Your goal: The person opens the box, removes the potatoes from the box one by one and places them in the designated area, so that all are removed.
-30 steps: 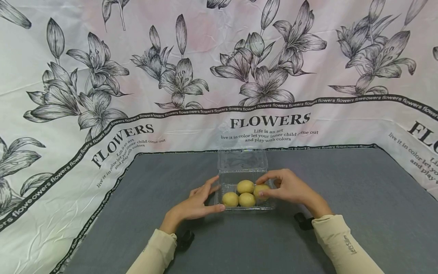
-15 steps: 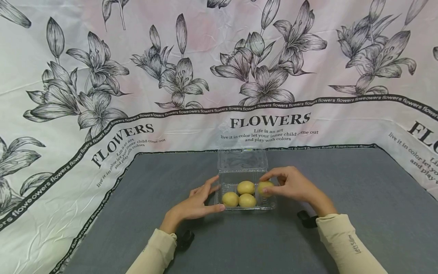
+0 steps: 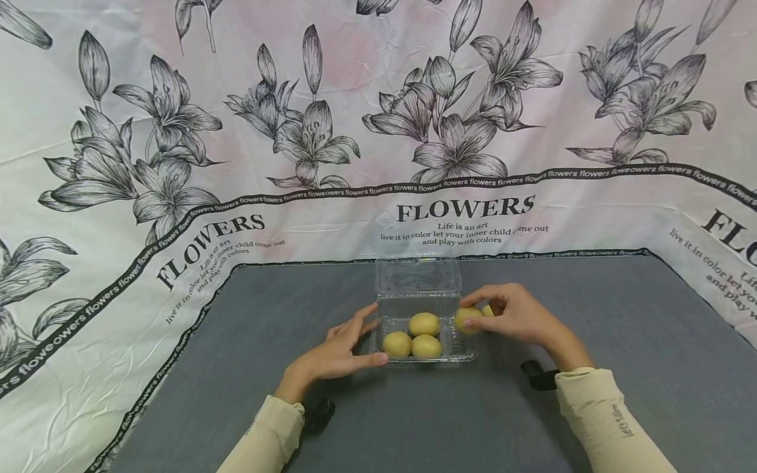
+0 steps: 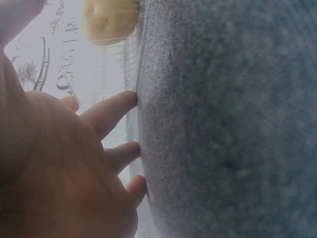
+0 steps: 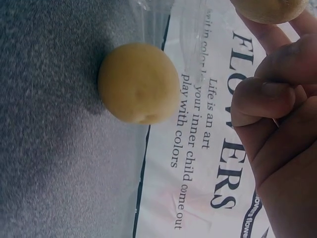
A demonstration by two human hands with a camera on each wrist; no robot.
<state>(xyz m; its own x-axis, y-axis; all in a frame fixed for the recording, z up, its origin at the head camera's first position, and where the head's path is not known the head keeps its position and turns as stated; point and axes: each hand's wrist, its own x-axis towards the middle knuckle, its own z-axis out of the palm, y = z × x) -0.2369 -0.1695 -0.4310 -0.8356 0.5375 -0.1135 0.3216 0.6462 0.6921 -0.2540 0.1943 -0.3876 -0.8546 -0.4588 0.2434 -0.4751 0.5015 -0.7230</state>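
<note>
A clear plastic clamshell box (image 3: 464,355) stands on the table with its lid (image 3: 418,277) raised at the back. Inside lie a potato at the back (image 3: 424,324), one at the front left (image 3: 397,343) and one beside that (image 3: 426,345), all yellow and roundish. Thumb and fingers of my right hand (image 3: 517,318) pinch another yellow potato (image 3: 467,320) at the box's right side; the right wrist view shows that held potato (image 5: 272,10) at its top edge. My left hand (image 3: 337,348) rests against the box's left side, fingers extended and thumb at the front corner.
A further yellow potato (image 5: 138,83) sits on the grey table (image 3: 378,420) to the right of the box, mostly hidden behind my right hand in the head view. A white flower-printed cloth (image 3: 331,223) hangs behind the table.
My right hand has moved to the right with the pinched potato, from inside the box to its right side. A potato behind that hand has come into view. The left hand stays put.
</note>
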